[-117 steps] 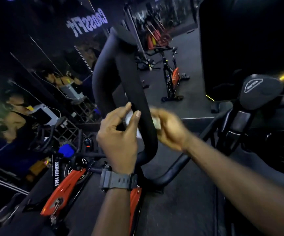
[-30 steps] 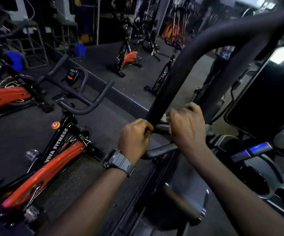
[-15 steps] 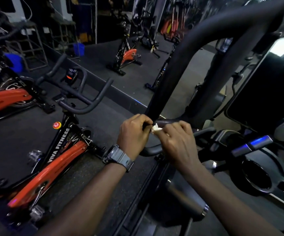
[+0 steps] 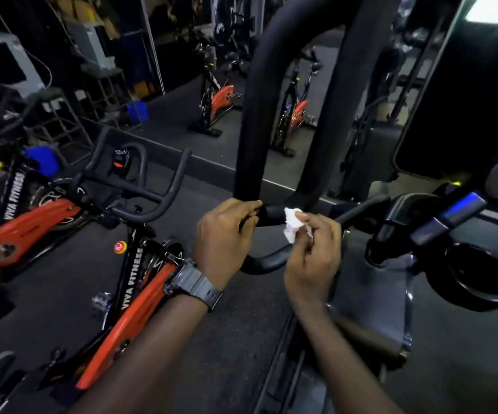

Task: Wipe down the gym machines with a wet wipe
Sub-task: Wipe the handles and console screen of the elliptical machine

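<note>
Forearms reach in from bottom edge, both bare. Left wrist wears a dark watch [image 4: 194,284]. Left hand [image 4: 225,237] has fingers curled round the base of the black padded loop handle [image 4: 249,115], gripping it at the lower bend. Right hand [image 4: 312,255] pinches a crumpled white wet wipe [image 4: 292,225] between thumb and fingers, wipe touching the bottom curve of the loop just right of the left hand's fingertips. Thinner black bar [image 4: 267,262] runs under both hands. Right of the hands: machine console area with a round black cup holder [image 4: 477,276] and a bar with a blue-lit strip [image 4: 463,204]. Dark screen panel [image 4: 466,94] above that, bright patch at its top corner. Left of the hands: red spin bike [image 4: 134,297] lettered VIVA FITNESS, red knob on its frame, black bullhorn handlebar [image 4: 140,186] with a small display. Second red bike [image 4: 23,216] further left, same lettering. Floor [image 4: 62,279] dark rubber. Far side: blue bucket [image 4: 43,159], metal stools, mirror wall showing two more red bikes [image 4: 220,100] and another blue bucket; clutter behind too dark to tell
</note>
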Tool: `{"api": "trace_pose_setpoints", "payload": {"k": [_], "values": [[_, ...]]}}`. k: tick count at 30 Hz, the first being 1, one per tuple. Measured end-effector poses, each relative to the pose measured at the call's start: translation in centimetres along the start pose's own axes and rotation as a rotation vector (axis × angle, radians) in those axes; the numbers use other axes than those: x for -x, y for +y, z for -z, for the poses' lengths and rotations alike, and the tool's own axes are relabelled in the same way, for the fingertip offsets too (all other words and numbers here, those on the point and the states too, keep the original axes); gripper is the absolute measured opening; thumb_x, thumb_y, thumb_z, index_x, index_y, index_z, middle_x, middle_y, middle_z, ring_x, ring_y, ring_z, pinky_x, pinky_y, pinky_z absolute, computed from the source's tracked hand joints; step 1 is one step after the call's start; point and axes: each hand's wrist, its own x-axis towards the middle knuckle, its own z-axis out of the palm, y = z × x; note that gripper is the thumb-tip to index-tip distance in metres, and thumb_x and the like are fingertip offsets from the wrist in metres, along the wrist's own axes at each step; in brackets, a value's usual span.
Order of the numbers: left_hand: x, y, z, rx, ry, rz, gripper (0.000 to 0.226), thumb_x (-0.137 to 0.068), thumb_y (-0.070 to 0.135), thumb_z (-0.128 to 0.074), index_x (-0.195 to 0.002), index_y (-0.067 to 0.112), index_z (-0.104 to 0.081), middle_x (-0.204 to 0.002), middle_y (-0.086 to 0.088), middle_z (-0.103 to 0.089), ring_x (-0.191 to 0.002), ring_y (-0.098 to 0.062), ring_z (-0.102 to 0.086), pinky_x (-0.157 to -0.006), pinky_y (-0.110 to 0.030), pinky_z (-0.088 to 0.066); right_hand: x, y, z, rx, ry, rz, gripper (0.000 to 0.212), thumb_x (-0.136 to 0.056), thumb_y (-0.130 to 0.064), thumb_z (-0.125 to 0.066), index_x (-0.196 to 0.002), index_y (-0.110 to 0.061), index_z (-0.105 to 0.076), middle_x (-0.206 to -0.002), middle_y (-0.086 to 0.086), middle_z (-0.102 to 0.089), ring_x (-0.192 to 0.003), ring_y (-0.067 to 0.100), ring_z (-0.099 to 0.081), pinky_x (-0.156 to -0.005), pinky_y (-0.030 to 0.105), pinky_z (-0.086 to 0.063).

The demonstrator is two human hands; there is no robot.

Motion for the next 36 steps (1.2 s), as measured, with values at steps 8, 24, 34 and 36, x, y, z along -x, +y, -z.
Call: {"api": "trace_pose_setpoints", "payload": {"k": [8,24,34,36], "values": [[-0.2,0.9,0.2,-0.065,-0.031,-0.019,0.023,-0.080,0.004,-0.073,-0.101,0.012,-0.077,-0.093,0.000,-0.070,-0.081,-0.013,-0.066,-0.078,-0.026,-0.052,-0.3,-0.9,-5.5,-0.714,0.014,-0.948,0.025,-0.099,-0.001,-0.042,-0.092,-0.020,-0.057,-0.083,0.003,-0.058,-0.073,0.010,-0.052,-0.072,0.027,-0.045],[-1.7,3.4,-1.0,-0.013,-0.064,0.012,0.020,-0.083,0.011,-0.064,-0.100,0.015,-0.075,-0.096,0.003,-0.068,-0.088,-0.016,-0.066,-0.080,-0.030,-0.051,-12.5,-2.7,1.6,-0.977,-0.206,-0.799,0.021,-0.095,0.000,-0.051,-0.094,-0.014,-0.067,-0.075,-0.005,-0.070,-0.064,0.004,-0.061,-0.057,0.016,-0.047],[-11.8,12.8,0.1,0.391,0.193,0.039,0.033,-0.095,0.020,-0.054,-0.126,0.014,-0.063,-0.119,-0.001,-0.067,-0.111,-0.015,-0.062,-0.098,-0.033,-0.048,-21.3,-10.0,2.4,-0.433,0.122,-0.182,0.009,-0.092,-0.021,-0.065,-0.098,-0.016,-0.070,-0.082,-0.009,-0.070,-0.073,-0.004,-0.062,-0.069,0.019,-0.049],[-13.4,14.0,0.8,0.392,0.272,0.007,0.029,-0.094,0.014,-0.055,-0.121,0.013,-0.066,-0.119,-0.002,-0.066,-0.110,-0.015,-0.060,-0.098,-0.028,-0.045,-19.4,-8.9,2.5,-0.254,0.117,-0.087,0.014,-0.089,-0.026,-0.068,-0.101,-0.017,-0.069,-0.092,-0.004,-0.070,-0.083,0.006,-0.064,-0.078,0.031,-0.053]]}}
